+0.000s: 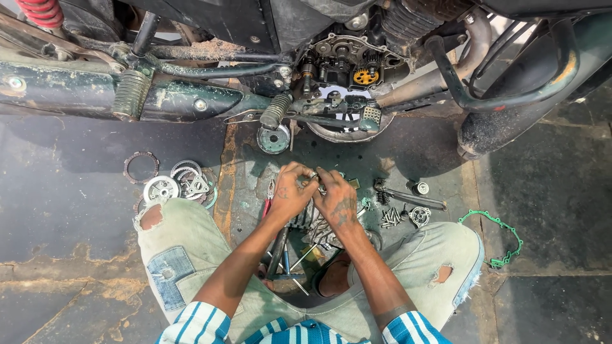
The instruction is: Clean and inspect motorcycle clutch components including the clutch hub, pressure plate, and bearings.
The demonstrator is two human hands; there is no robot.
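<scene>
Small metal ring (pixel 313 176) pinched between fingertips of both, low over the stone floor (pixel 76 210) in front of the squatting knees. Left hand (pixel 290 191) curled tight on its near side; right hand (pixel 338 200) likewise closed on the other. Just right: scattered bolts (pixel 390 218) and a long wrench (pixel 414 199). Left: stacked clutch plates (pixel 188 180). Far right: green gasket (pixel 500 239). Above: opened motorcycle engine (pixel 347 70).
</scene>
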